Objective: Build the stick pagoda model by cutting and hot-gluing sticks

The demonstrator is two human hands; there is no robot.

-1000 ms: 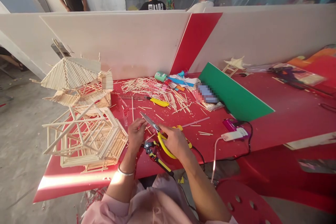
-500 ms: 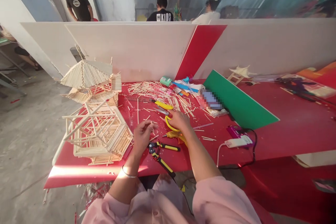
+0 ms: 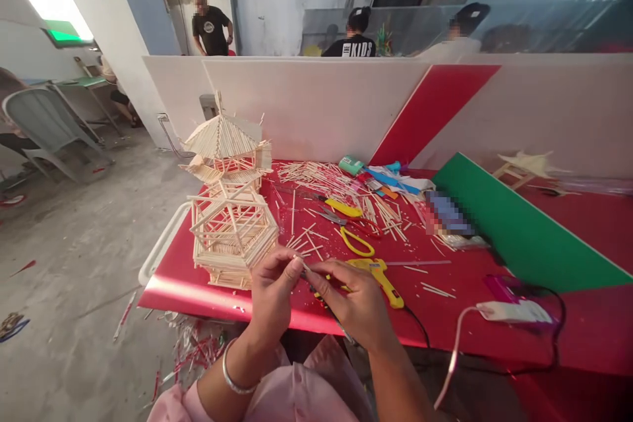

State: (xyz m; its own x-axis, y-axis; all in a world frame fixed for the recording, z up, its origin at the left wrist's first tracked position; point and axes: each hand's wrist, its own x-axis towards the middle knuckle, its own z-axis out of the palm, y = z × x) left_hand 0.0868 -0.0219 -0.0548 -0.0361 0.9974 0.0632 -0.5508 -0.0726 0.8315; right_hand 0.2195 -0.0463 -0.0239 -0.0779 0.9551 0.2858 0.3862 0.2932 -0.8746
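Note:
Both my hands meet over the near edge of the red table [image 3: 494, 316], pinching a short thin wooden stick [image 3: 302, 264] between them. My left hand [image 3: 271, 297] has its fingers curled on the stick's left end. My right hand [image 3: 353, 303] pinches the right end with thumb and forefinger. Just left of my hands stands a hexagonal stick frame [image 3: 232, 231], with a roofed stick model [image 3: 225, 145] behind it. Yellow-handled scissors [image 3: 349, 234] lie on the table beyond my right hand, beside a yellow glue gun [image 3: 378, 277].
Loose sticks [image 3: 321, 181] litter the middle of the table, with a yellow cutter [image 3: 341, 208] and small packets. A green board [image 3: 519, 224] leans at right; a white plug and cable [image 3: 509, 310] lie near it. White partition [image 3: 316, 105] behind; people beyond it. Grey chair [image 3: 39, 125] at left.
My right hand put the scissors down on the table and came back to join the left hand on the stick. The camera view swung to the left.

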